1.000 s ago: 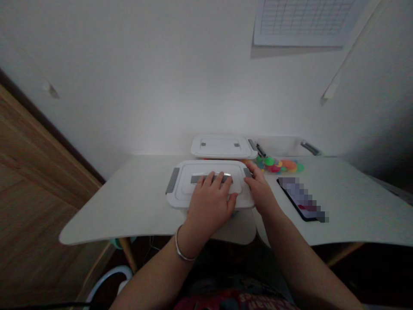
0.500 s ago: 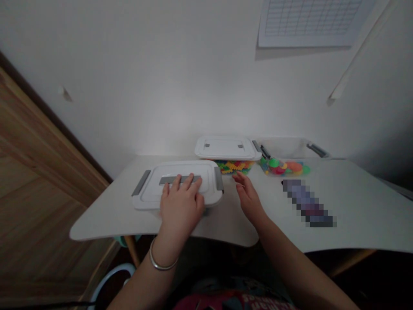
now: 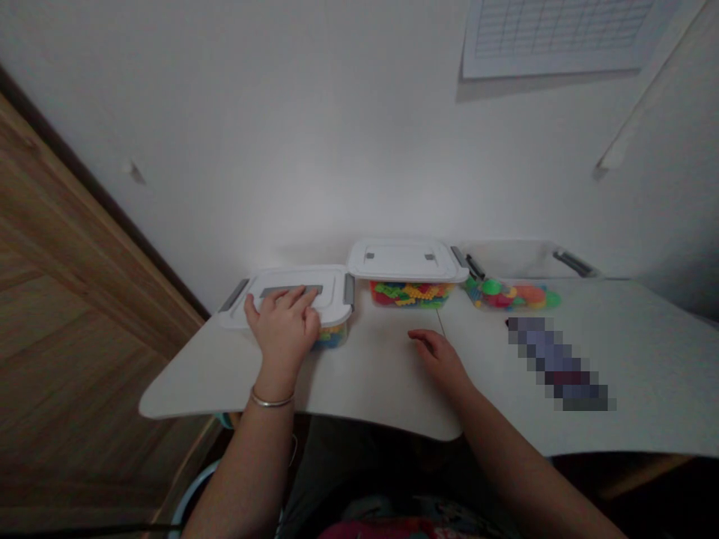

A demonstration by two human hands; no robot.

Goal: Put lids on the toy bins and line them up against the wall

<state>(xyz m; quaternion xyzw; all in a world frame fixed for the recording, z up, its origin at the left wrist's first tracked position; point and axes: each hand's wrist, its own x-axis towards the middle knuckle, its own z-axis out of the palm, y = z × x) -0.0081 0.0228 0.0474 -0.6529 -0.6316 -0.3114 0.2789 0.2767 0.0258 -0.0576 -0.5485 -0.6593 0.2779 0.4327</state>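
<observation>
My left hand (image 3: pixel 284 322) lies on top of a white-lidded storage box (image 3: pixel 331 299) at the left of the table, fingers spread over the lid's grey handle (image 3: pixel 269 290). Through the clear side of this box, yellow and blue pieces show. My right hand (image 3: pixel 441 359) is over the middle of the table, holding nothing, its fingers loosely curved and slightly apart. Behind it stands a second lidded box (image 3: pixel 407 258), full of colourful plastic pieces (image 3: pixel 413 294). To the right of that is a clear box (image 3: pixel 508 258) with no lid on it, holding round coloured pieces (image 3: pixel 520 294).
A pixelated oblong object (image 3: pixel 556 363) lies on the right of the white table (image 3: pixel 365 382). The wall (image 3: pixel 281 150) rises right behind the boxes. A wooden panel (image 3: pixel 67 262) stands at the left, and a gridded paper (image 3: pixel 556 37) hangs above.
The left box has moved back and left toward the wall under my left hand. My right hand has come a little nearer to me. The view has shifted slightly.
</observation>
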